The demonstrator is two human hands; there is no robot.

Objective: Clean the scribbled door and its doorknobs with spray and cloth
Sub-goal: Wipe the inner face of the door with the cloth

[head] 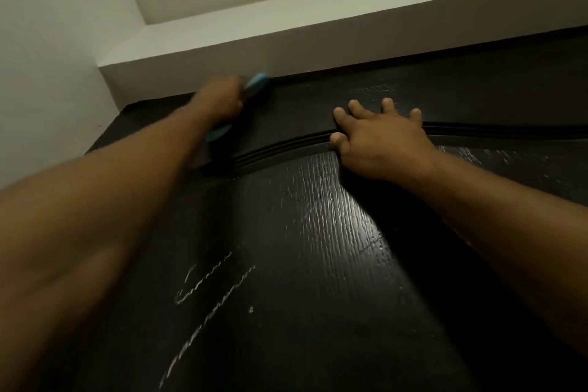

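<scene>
Both bare arms are stretched forward and upward, the forearms filling the lower corners of the view. The left hand [219, 99] is blurred; its fingers are curled, and a blue cloth [256, 83] is gripped in them, with blue showing above and below the fist. The left wrist is held roughly in line with the forearm. The right hand [378, 137] is laid flat, palm down, against the door [318, 232], its fingers spread and straight, the fingertips pointed upward. The thumb is turned out to the left. The two hands are held apart, at nearly the same height.
</scene>
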